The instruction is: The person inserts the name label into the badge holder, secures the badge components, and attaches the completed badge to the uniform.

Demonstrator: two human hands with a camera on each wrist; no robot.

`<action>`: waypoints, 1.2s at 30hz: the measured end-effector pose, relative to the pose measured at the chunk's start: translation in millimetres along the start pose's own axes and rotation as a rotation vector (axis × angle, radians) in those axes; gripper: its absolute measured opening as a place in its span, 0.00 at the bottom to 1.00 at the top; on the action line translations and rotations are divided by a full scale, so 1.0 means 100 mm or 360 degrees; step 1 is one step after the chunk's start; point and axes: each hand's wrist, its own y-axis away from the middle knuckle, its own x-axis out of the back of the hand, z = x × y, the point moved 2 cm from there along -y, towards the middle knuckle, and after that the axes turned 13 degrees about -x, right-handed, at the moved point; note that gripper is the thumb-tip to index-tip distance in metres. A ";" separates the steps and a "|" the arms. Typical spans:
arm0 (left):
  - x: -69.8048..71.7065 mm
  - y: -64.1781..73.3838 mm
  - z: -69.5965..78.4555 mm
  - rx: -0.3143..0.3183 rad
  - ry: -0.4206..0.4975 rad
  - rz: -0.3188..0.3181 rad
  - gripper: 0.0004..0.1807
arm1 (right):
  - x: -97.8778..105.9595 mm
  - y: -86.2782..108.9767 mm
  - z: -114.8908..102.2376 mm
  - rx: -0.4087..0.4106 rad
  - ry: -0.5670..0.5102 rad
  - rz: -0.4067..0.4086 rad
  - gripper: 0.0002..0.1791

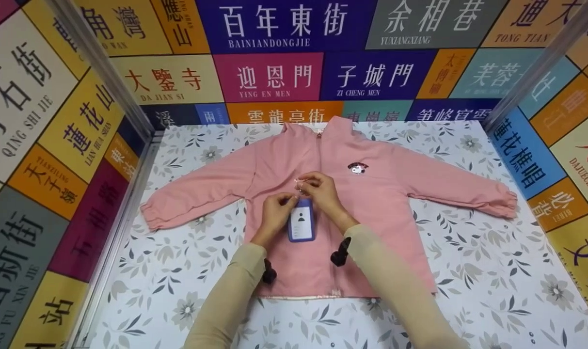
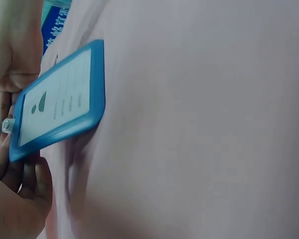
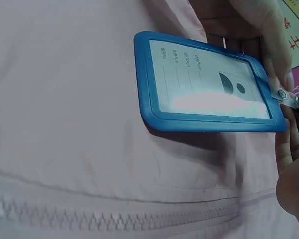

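In the head view, a blue badge holder (image 1: 301, 230) with a white card and a person icon lies over the front of a pink zip jacket (image 1: 376, 232). My left hand (image 1: 277, 213) pinches the holder at its top end, thumb by the clear strap (image 3: 282, 93) with its metal snap. Just beyond, my right hand (image 1: 324, 194) pinches the far end of that strap; its fingers partly hide the small clip there. The right wrist view shows the holder tilted up off the cloth, casting a shadow, beside the zipper (image 3: 109, 219).
Spread flat, the jacket has both sleeves out to the sides and a small cartoon patch (image 1: 357, 168) on its chest. Under it is a table with a leaf-patterned cover (image 1: 473, 257). Sign-printed panels (image 1: 269, 75) enclose the back and both sides.
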 end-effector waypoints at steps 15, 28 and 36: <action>0.27 -0.30 -0.25 -0.0231 -0.0583 0.0133 0.09 | -0.10 -0.22 0.15 -0.0102 0.0031 0.0234 0.08; 0.30 -0.32 -0.40 -0.0213 -0.0668 0.0009 0.12 | -0.10 -0.28 0.27 -0.0133 0.0042 0.0295 0.07; 0.31 -0.34 -0.43 -0.0175 -0.0685 -0.0027 0.11 | -0.14 -0.33 0.23 -0.0190 0.0077 0.0243 0.07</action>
